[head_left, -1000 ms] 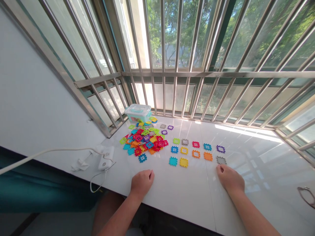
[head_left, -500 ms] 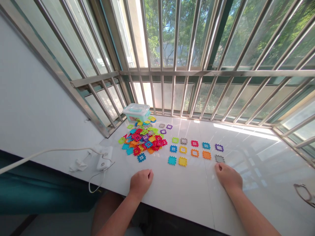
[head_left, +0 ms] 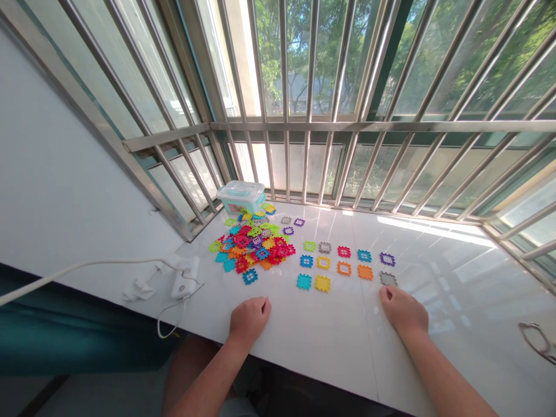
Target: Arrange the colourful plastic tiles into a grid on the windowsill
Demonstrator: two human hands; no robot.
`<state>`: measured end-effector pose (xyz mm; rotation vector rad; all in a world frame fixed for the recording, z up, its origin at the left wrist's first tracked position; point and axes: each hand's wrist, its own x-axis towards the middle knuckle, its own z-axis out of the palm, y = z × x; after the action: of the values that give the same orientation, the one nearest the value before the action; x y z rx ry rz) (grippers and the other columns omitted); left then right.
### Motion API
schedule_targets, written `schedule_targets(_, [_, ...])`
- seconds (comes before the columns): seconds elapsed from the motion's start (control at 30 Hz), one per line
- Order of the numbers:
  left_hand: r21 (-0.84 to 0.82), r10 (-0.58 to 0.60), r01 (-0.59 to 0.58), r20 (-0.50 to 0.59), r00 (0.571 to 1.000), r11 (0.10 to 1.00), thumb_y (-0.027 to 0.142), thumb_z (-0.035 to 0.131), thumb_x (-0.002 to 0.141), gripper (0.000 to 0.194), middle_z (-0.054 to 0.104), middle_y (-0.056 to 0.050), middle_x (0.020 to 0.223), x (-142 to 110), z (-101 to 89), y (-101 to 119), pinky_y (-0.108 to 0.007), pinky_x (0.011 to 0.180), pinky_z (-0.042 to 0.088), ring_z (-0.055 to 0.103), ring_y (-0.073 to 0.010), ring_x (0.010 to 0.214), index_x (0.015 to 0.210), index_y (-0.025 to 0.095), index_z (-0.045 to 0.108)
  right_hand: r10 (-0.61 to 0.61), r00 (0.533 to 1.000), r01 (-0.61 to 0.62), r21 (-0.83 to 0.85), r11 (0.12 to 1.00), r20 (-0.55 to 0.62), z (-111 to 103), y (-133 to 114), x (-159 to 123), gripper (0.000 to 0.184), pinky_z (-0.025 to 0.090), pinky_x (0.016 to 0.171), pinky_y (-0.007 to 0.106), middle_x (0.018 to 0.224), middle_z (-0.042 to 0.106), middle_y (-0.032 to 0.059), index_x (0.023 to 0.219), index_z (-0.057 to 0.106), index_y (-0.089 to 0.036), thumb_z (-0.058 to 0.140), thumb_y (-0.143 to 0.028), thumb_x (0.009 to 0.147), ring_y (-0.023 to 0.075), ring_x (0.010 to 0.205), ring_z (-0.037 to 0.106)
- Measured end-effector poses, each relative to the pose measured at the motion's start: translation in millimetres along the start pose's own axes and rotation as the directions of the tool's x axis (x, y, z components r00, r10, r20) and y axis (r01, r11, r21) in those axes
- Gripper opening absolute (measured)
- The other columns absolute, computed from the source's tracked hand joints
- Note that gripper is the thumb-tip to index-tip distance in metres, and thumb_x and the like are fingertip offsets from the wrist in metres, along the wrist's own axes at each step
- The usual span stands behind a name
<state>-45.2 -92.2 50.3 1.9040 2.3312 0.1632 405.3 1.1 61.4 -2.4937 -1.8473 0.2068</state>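
My left hand [head_left: 249,317] rests on the white sill [head_left: 330,341] as a loose fist, nothing visible in it. My right hand [head_left: 402,310] lies curled on the sill just below a grey square tile [head_left: 388,278], not touching it. Several coloured square tiles are laid in rows between the hands, among them a teal tile [head_left: 304,282], a yellow tile [head_left: 322,283] and an orange tile [head_left: 365,271]. A heap of mixed coloured tiles [head_left: 254,246] lies to the left.
A clear plastic box with a teal lid [head_left: 241,197] stands behind the heap by the window bars [head_left: 304,127]. A white power strip with cable [head_left: 182,278] lies at the left edge. Glasses [head_left: 536,339] lie at the far right.
Both hands stay still on the sill. The view has shifted slightly, nothing else has moved.
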Motion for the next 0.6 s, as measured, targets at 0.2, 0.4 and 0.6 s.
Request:
schedule_targets(0.2, [-0.092,0.121,-0.142,-0.21,0.97,0.986,0.037,0.043,0.106,0.032,0.073,-0.009,0.105,37.3,-16.8,-13.4,-0.032,0.09,0.045,0.064,-0.0233,0.104,0.096,0.025,0.071,0.005,1.0,-0.005,-0.006,1.0,-0.001,-0.5,-0.7,1.0,0.051,0.03,0.062,0.029,0.105,0.077,0.0095,0.087,0.075,-0.025,0.032,-0.045,0.106,0.022,0.082,0.065])
schedule_targets(0.4, [-0.029,0.306,-0.317,-0.19,0.933,0.948,0.035,0.055,0.1,0.037,0.06,-0.011,0.149,123.8,-39.0,-34.8,-0.044,0.121,0.035,0.048,-0.0307,0.142,0.133,0.025,0.067,0.021,1.0,-0.021,0.002,1.0,0.005,0.1,-1.4,1.9,0.047,0.034,0.065,0.028,0.106,0.077,0.0102,0.089,0.077,-0.026,0.037,-0.045,0.104,0.0222,0.084,0.066])
schedule_targets(0.6, [-0.066,0.328,-0.335,-0.096,0.94,0.94,0.031,0.06,0.095,0.041,0.066,-0.012,0.14,170.2,-41.4,-54.6,-0.041,0.115,0.042,0.056,-0.03,0.133,0.134,0.022,0.067,0.011,1.0,-0.011,-0.007,1.0,0.0,1.2,-1.6,1.5,0.049,0.033,0.064,0.029,0.104,0.077,0.009,0.09,0.076,-0.026,0.034,-0.045,0.105,0.0227,0.084,0.067])
